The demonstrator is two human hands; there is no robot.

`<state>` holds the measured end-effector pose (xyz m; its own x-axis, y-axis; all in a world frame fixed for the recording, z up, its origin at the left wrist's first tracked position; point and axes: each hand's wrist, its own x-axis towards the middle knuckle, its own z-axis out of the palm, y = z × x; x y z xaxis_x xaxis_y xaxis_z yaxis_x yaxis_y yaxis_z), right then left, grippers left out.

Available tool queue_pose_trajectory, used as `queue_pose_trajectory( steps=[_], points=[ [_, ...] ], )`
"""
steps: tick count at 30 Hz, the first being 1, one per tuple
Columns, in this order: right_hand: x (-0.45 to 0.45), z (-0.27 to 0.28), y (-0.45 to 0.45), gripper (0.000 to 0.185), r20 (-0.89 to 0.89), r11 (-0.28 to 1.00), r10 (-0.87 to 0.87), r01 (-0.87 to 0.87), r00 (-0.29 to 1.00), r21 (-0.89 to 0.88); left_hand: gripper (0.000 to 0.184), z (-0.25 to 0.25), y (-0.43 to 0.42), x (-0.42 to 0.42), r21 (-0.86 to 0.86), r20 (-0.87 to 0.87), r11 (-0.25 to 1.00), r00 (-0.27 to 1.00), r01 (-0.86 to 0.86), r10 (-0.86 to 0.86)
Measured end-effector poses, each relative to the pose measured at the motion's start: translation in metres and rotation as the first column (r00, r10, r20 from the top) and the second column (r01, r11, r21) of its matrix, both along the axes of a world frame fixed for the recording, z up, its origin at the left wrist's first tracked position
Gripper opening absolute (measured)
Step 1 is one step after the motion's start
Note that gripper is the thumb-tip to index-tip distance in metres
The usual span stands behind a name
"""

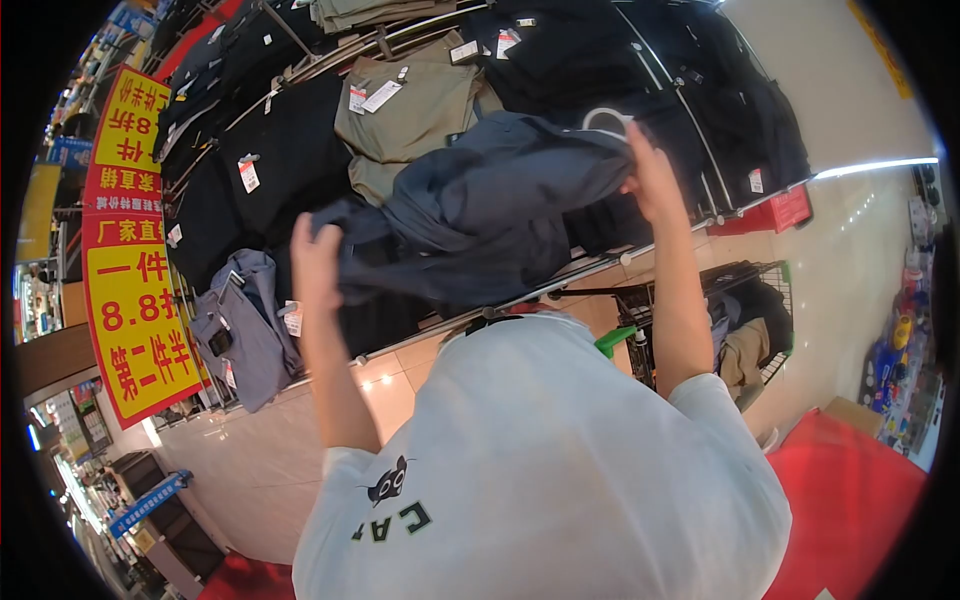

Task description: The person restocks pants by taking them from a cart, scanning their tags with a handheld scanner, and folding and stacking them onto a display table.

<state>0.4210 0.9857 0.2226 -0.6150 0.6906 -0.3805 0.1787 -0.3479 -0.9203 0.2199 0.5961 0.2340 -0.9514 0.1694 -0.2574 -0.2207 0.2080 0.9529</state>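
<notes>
A pair of dark blue-grey trousers (480,190), bunched and partly blurred, stretches between my two hands above the display rack. My left hand (318,262) is closed on the left end of the cloth, though motion blurs its fingers. At the other end, my right hand (650,172) grips the fabric with its fingers bent around the edge. A white loop (606,118) shows just beside my right fingertips. Beneath the held cloth lie olive trousers (410,110) with paper tags and several black folded garments (285,140).
Grey trousers (248,330) hang over the rack's near left corner. A yellow and red sign (135,270) stands along the left side. To the right of my body is a wire shopping cart (780,320) with clothes in it. Metal rails (540,292) edge the rack.
</notes>
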Motion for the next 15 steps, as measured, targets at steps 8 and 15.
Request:
queue_pose_trajectory(
  steps=[8, 15],
  points=[
    [0.042, -0.071, 0.013, 0.046, 0.101, 0.933, -0.234, 0.253, 0.967, -0.256, 0.016, 0.009, -0.103, -0.154, -0.616, 0.013, 0.676, 0.864, 0.403, -0.503],
    [0.057, -0.163, -0.026, 0.058, 0.112, 0.909, -0.219, 0.245, 0.969, -0.338, 0.023, -0.091, -0.015, 0.005, -0.402, -0.324, 0.883, 0.864, 0.242, -0.385]
  ],
)
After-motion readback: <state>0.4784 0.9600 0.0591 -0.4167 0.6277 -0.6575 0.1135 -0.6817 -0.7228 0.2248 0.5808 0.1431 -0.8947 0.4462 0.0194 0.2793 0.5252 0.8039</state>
